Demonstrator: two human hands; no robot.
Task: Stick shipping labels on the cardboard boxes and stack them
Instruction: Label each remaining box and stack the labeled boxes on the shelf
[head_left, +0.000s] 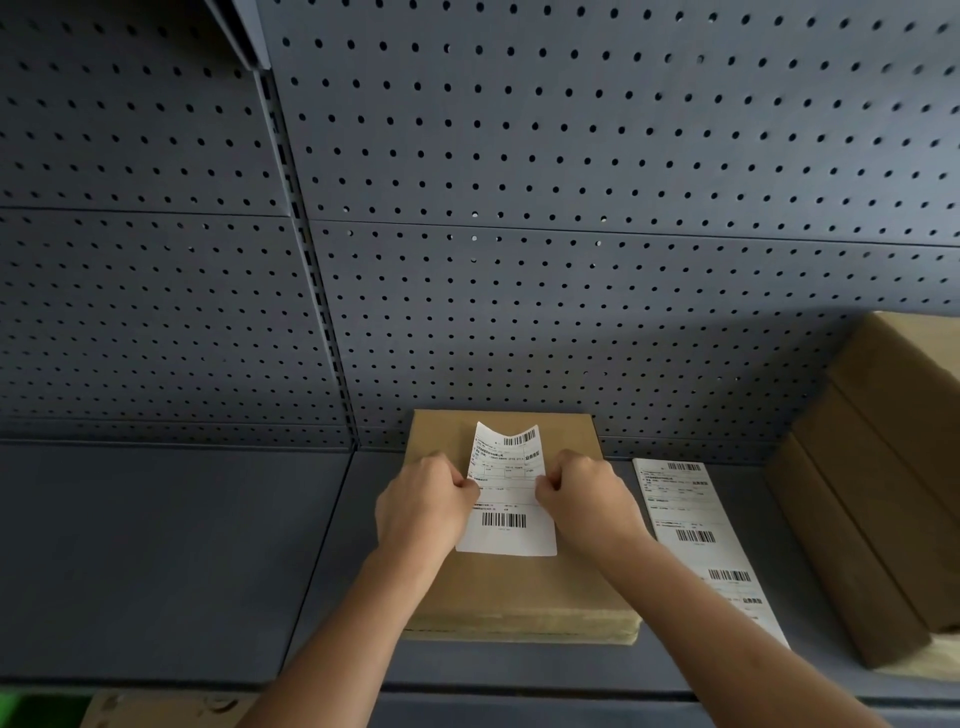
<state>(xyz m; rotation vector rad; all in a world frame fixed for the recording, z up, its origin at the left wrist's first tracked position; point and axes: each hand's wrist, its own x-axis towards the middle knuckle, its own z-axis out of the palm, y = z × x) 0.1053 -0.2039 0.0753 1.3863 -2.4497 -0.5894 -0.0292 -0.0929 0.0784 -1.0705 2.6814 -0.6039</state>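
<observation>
A flat brown cardboard box (519, 587) lies on the grey shelf in front of me. Over its top I hold a white shipping label (506, 499) with barcodes; its far end curls upward, its near end lies on the box. My left hand (421, 504) pinches the label's left edge and my right hand (592, 499) pinches its right edge. To the right of the box a strip of further white labels (701, 540) lies flat on the shelf.
A stack of three cardboard boxes (883, 519) stands at the right edge of the shelf. A grey pegboard wall (519, 208) rises behind. The grey shelf surface (156, 545) extends left. Another piece of cardboard (156, 709) shows below the shelf's front edge.
</observation>
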